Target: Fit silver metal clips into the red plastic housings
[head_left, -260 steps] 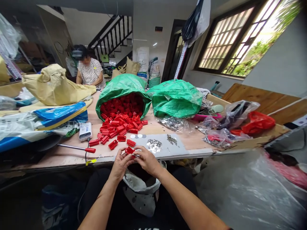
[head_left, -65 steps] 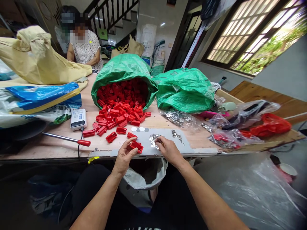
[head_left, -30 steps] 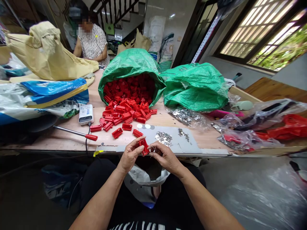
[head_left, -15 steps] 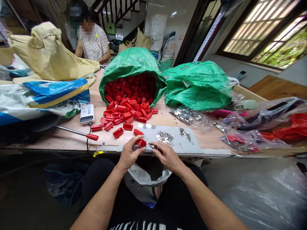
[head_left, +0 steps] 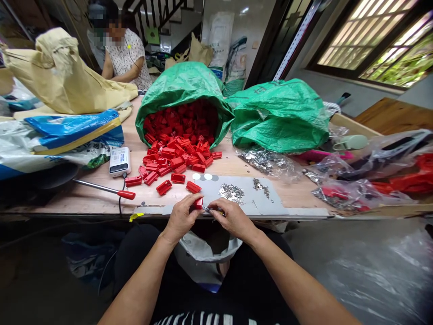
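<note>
Between its thumb and fingers, my left hand [head_left: 182, 215] grips a red plastic part [head_left: 198, 203] at the table's front edge. My right hand [head_left: 233, 217] is closed in a pinch on a small thin metal piece [head_left: 206, 208], whose tip reaches the red part; its exact shape is too small to tell. Behind my hands lie several loose red parts [head_left: 178, 178], spilling from a green sack [head_left: 182, 81] full of them. A pile of small shiny metal pieces [head_left: 232, 193] rests on a grey sheet [head_left: 250, 203], with a smaller pile [head_left: 260, 186] to its right.
At left lie a red-handled metal rod [head_left: 101, 187], a white device [head_left: 119, 161] with a cable, and blue-white bags. Another green sack [head_left: 280, 117] and clear bags stand right. An open white bag [head_left: 209, 253] hangs below my hands. A person [head_left: 125, 58] sits across the table.
The red part has turned in my left hand, and the metal piece's tip now meets it. The view has shifted slightly. The other person's arms have moved.
</note>
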`<act>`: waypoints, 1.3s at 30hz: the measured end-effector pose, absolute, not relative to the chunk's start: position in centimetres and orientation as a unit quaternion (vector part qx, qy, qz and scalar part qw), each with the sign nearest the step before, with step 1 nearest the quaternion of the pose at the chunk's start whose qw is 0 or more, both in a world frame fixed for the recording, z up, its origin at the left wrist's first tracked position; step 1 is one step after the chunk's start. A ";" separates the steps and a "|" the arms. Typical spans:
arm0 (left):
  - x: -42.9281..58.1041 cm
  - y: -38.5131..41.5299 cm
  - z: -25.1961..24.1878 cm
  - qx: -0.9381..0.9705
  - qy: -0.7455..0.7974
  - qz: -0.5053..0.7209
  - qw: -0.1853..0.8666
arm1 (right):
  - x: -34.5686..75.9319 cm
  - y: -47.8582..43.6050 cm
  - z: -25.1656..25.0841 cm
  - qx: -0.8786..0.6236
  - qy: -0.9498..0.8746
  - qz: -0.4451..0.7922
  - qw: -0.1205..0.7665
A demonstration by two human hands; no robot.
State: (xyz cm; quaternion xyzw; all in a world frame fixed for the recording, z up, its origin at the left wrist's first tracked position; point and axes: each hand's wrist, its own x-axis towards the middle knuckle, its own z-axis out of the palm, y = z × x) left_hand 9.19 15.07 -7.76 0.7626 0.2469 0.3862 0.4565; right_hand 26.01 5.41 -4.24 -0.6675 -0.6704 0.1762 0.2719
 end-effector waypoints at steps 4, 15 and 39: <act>9.2 15.1 -7.7 0.765 0.252 0.380 0.455 | 26.1 5.7 -4.1 -0.658 -0.682 0.179 0.265; 9.3 15.3 -7.7 0.788 0.275 0.348 0.428 | 26.3 5.9 -4.3 -0.665 -0.679 0.184 0.250; 8.7 14.8 -8.6 0.760 0.256 0.365 0.473 | 24.1 3.3 -3.9 -0.708 -0.609 0.197 0.297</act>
